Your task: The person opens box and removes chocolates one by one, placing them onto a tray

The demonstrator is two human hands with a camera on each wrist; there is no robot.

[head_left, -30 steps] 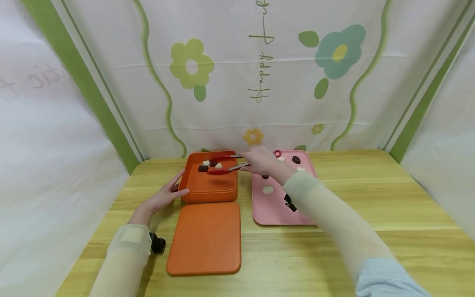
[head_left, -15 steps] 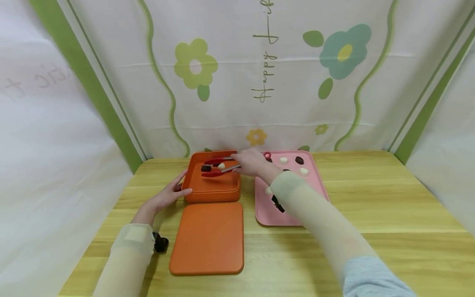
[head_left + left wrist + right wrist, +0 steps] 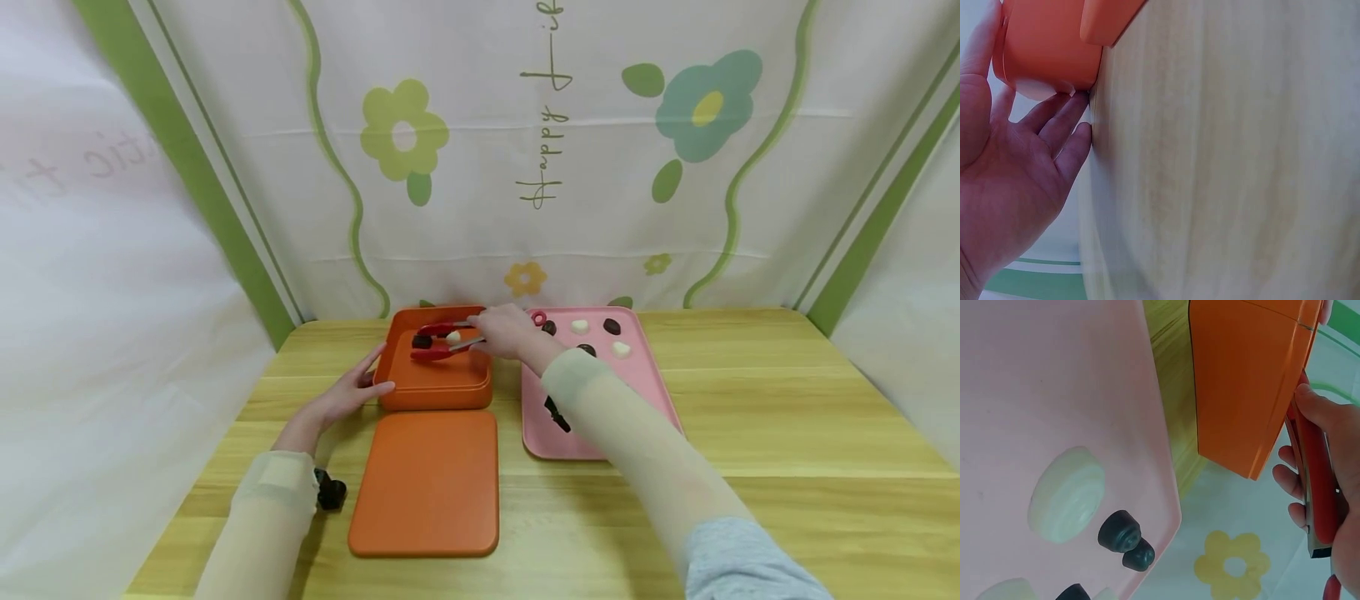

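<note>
An orange box (image 3: 435,392) stands open at the back, with a few dark and white chocolates (image 3: 453,337) inside it. My left hand (image 3: 345,396) rests against the box's left side, thumb at its front corner and fingers extended along the wall. With my right hand (image 3: 507,329) I grip red-tipped metal tongs (image 3: 431,354). Their two tips reach into the box, spread apart on either side of a dark chocolate (image 3: 422,342). In the right wrist view the tongs' red handle (image 3: 1319,475) lies between thumb and fingers, and the box wall hides the tips.
A pink tray (image 3: 540,437) with several dark and white chocolates (image 3: 621,348) lies right of the box, partly under my right forearm. The flat orange lid (image 3: 425,483) lies on the wooden table (image 3: 787,400) in front of the box. A printed cloth (image 3: 480,167) hangs behind.
My right hand and the tongs have moved left and deeper over the box, their tips still apart. The left hand stays on the box. The head view has shifted slightly.
</note>
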